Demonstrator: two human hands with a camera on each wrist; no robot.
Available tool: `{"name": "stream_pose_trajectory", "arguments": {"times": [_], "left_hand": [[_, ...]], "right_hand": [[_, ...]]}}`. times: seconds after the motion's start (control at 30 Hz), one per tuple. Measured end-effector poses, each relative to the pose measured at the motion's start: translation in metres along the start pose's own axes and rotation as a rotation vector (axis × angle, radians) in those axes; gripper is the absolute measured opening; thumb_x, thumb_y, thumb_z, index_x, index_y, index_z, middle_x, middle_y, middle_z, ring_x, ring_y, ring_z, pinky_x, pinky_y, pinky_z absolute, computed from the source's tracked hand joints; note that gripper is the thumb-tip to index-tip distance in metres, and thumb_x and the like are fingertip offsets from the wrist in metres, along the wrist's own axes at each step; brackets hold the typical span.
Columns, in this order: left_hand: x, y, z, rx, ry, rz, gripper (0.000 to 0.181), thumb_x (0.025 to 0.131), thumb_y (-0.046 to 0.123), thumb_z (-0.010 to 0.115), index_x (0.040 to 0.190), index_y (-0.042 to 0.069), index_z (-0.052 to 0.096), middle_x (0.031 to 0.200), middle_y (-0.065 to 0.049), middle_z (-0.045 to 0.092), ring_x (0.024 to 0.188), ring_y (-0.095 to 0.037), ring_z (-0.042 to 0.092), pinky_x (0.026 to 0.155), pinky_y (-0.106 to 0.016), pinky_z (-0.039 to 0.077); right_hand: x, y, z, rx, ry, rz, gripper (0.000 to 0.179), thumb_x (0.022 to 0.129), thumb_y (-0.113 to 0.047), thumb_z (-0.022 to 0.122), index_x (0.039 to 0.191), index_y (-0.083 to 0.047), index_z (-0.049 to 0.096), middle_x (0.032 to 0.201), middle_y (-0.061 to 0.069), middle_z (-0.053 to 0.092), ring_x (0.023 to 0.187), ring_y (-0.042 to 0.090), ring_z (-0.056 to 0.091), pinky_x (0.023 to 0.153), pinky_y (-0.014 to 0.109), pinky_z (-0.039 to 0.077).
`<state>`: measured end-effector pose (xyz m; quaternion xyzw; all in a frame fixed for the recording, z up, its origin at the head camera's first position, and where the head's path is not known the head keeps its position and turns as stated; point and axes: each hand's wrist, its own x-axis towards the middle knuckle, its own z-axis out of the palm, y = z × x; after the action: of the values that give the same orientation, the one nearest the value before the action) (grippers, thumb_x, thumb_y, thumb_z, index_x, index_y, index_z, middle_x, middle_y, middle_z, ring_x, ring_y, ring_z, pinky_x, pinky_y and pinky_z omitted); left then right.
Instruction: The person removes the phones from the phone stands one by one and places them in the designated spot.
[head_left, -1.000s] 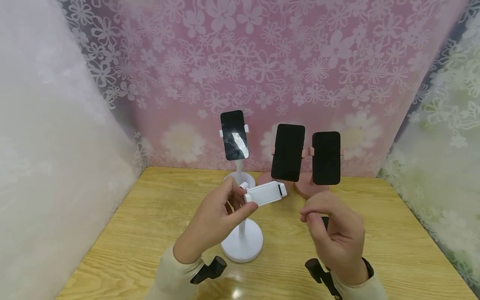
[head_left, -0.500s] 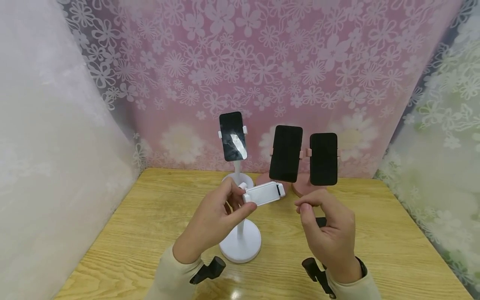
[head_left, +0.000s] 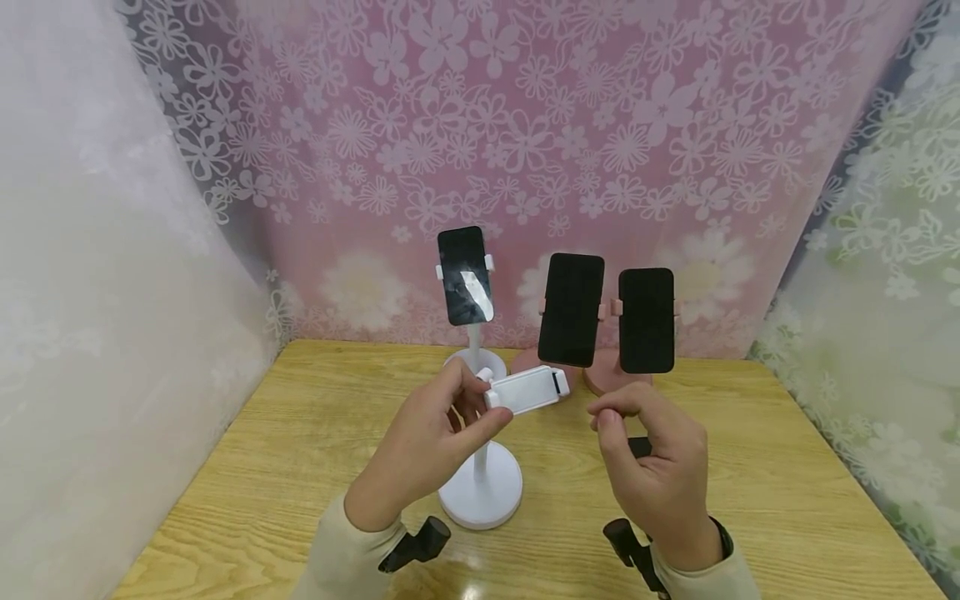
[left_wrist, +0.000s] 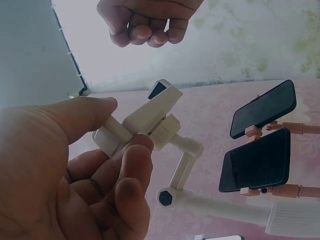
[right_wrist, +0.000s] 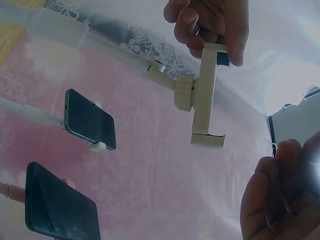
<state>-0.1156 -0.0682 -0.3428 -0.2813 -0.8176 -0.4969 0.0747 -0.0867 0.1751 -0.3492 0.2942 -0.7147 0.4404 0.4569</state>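
Note:
My left hand (head_left: 423,446) pinches one end of the white clamp (head_left: 528,390) of a phone stand between thumb and fingers. Nothing sits in the clamp, which lies tilted over the stand's round white base (head_left: 480,500). In the right wrist view, a ribbed knob (right_wrist: 184,93) joins the clamp's back to the arm. To the right, apart from the stand, my right hand (head_left: 660,475) hovers with loosely curled fingers (right_wrist: 287,190) and nothing between them. Partly hidden behind that hand is a flat black object (head_left: 640,447).
At the back, a white stand holds a black phone (head_left: 465,275) upright. Two pink stands beside it carry a larger phone (head_left: 572,310) and another phone (head_left: 647,320). A flowered pink curtain (head_left: 525,133) hangs behind the wooden table (head_left: 300,433).
My right hand has shifted slightly left toward the clamp, then stayed nearly still. The left hand keeps its hold, and the stands have not moved.

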Motion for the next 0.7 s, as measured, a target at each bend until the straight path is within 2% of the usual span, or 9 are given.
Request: {"name": "stream_pose_trajectory", "arguments": {"times": [0.7], "left_hand": [[-0.0001, 0.0005, 0.0028, -0.001, 0.030, 0.010, 0.026, 0.096, 0.027, 0.077, 0.109, 0.013, 0.059, 0.087, 0.008, 0.065, 0.069, -0.011, 0.059, 0.063, -0.029, 0.054]], "right_hand": [[-0.0008, -0.0015, 0.0016, 0.005, -0.029, -0.006, 0.021, 0.083, 0.010, 0.056, 0.087, -0.004, 0.071, 0.075, 0.005, 0.066, 0.071, 0.005, 0.059, 0.074, 0.016, 0.050]]}}
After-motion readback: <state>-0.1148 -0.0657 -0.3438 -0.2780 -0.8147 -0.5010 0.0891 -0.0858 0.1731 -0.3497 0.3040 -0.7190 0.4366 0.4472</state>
